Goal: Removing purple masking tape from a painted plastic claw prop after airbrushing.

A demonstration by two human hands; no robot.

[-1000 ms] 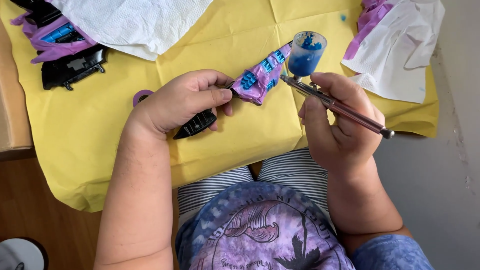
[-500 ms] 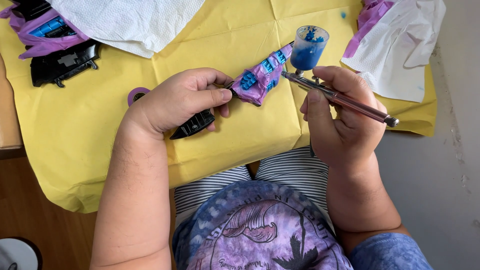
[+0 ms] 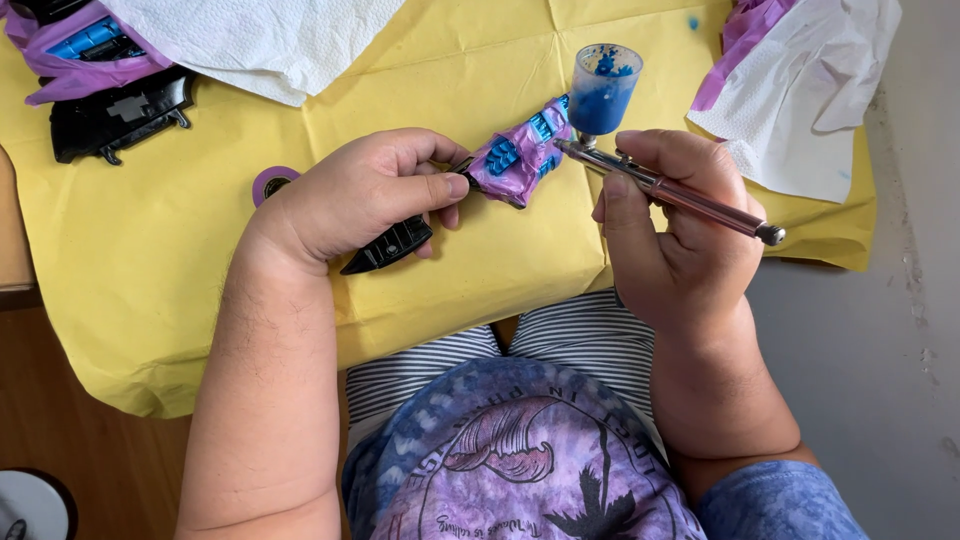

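Observation:
My left hand [image 3: 365, 195] grips a long black plastic part [image 3: 392, 243] whose far end is wrapped in purple masking tape [image 3: 520, 155] with blue painted patches showing. My right hand [image 3: 680, 235] holds a metal airbrush [image 3: 672, 191]; its tip points at the taped end, nearly touching it. A clear cup of blue paint [image 3: 604, 90] stands upright on the airbrush just behind the tip. Both hands hover over a yellow paper sheet [image 3: 450, 290] that covers the table.
A roll of purple tape [image 3: 272, 183] lies by my left wrist. Black parts [image 3: 115, 115] and a purple-taped blue part [image 3: 85, 45] lie at the top left, beside a white paper towel [image 3: 250, 35]. Another towel with purple tape scraps [image 3: 800, 80] is top right. Grey floor is right.
Both hands and the part sit slightly higher and closer in view. The airbrush tip has stayed at the taped end of the part.

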